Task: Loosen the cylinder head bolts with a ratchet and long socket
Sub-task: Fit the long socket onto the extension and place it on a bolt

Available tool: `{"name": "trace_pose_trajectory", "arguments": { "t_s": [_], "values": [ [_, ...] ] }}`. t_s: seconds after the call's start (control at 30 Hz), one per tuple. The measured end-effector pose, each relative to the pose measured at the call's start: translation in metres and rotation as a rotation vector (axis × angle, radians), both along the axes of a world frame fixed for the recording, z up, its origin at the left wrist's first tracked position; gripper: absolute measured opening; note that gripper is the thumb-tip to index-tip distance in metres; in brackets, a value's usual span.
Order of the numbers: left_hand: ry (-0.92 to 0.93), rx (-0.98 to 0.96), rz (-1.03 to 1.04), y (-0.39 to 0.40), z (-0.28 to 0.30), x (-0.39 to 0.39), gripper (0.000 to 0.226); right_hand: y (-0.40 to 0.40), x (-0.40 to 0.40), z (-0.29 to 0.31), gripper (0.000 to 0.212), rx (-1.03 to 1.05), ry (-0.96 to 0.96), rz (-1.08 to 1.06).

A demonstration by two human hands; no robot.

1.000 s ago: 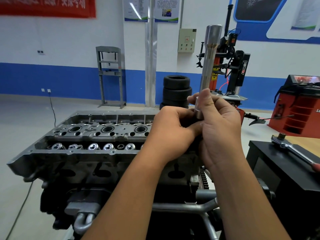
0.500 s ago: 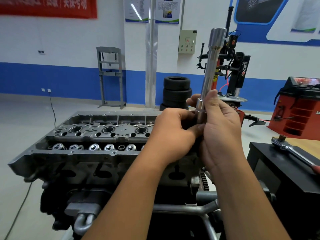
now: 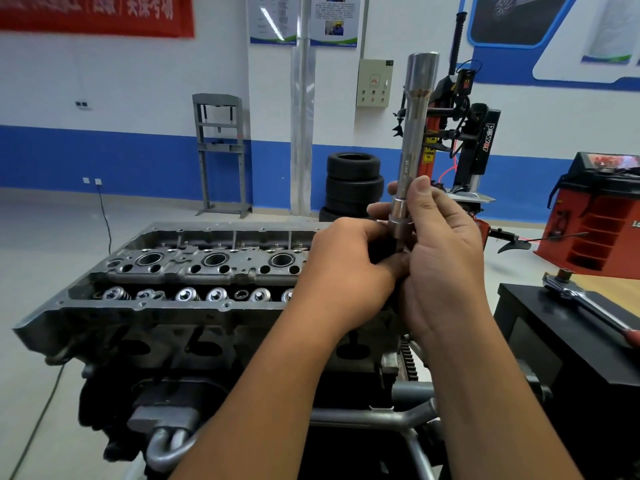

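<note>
A long chrome socket (image 3: 414, 133) stands upright in front of me, its wide end at the top. My right hand (image 3: 443, 265) grips its lower end with fingers wrapped round the collar. My left hand (image 3: 349, 268) is curled round a dark part just below the socket's base; what it holds is mostly hidden. Both hands hover over the right end of the grey cylinder head (image 3: 194, 271), whose valve springs and plug wells face up. A ratchet (image 3: 585, 299) lies on the black bench at the right.
The engine sits on a stand with a metal tube frame (image 3: 374, 415) below. A black bench (image 3: 554, 341) stands at the right. Behind are stacked tyres (image 3: 353, 181), a grey press frame (image 3: 221, 154), a tyre changer (image 3: 464, 133) and a red cabinet (image 3: 602, 216).
The socket has risen a little out of my hands, showing more of its lower collar. Both hands keep their place over the engine's right end.
</note>
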State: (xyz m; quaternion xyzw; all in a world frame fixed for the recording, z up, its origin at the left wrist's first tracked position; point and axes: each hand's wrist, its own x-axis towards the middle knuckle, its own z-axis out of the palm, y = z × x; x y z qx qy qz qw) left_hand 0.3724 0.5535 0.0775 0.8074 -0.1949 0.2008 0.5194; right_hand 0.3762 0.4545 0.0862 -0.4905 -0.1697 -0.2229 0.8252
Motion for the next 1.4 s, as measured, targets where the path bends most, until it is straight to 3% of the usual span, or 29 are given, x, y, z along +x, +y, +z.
{"name": "trace_pose_trajectory", "arguments": {
  "t_s": [0.07,0.23,0.47,0.57,0.67,0.77,0.93,1.03,1.2,1.33,1.4],
  "values": [
    [-0.045,0.01,0.057,-0.0025,-0.0023,-0.0009,0.011,-0.0013,-0.0011,0.0002,0.015,0.033,-0.029,0.002],
    [-0.021,-0.028,0.014,-0.0011,0.0003,0.0001,0.008,-0.0021,-0.0004,-0.0007,0.033,0.026,-0.006,-0.035],
    [-0.019,-0.069,-0.029,0.0004,0.0004,0.0009,0.017,-0.0009,0.0009,0.0011,0.032,0.032,0.003,0.008],
    [-0.041,-0.07,-0.003,0.0012,0.0,0.0008,0.019,-0.0023,0.0006,-0.0002,0.045,0.036,-0.026,-0.006],
    [-0.009,-0.085,-0.064,0.0017,0.0034,-0.0016,0.009,-0.0025,0.0031,-0.0025,0.031,-0.004,-0.009,-0.013],
    [0.026,-0.11,-0.114,0.0019,0.0058,-0.0042,0.016,-0.0021,0.0046,-0.0023,0.035,0.002,0.028,0.02],
    [-0.02,-0.133,-0.015,0.0007,0.0018,-0.0012,0.015,-0.0018,0.0026,-0.0002,0.036,0.05,-0.002,0.038],
    [-0.041,-0.131,0.0,0.0001,0.0003,0.0022,0.011,-0.0019,0.0017,0.0002,0.025,0.004,0.001,0.015],
    [0.043,-0.113,-0.133,0.0024,0.0013,0.003,0.016,0.0014,0.0014,0.0006,0.038,-0.035,0.016,-0.033],
    [0.007,-0.115,-0.044,0.0018,0.0,0.0026,0.012,0.0004,0.0007,0.0013,0.03,0.027,-0.001,-0.001],
    [-0.005,-0.118,0.001,0.0011,-0.001,0.0023,0.012,-0.0011,-0.0006,0.0014,0.036,0.036,-0.011,0.01]
  ]
}}
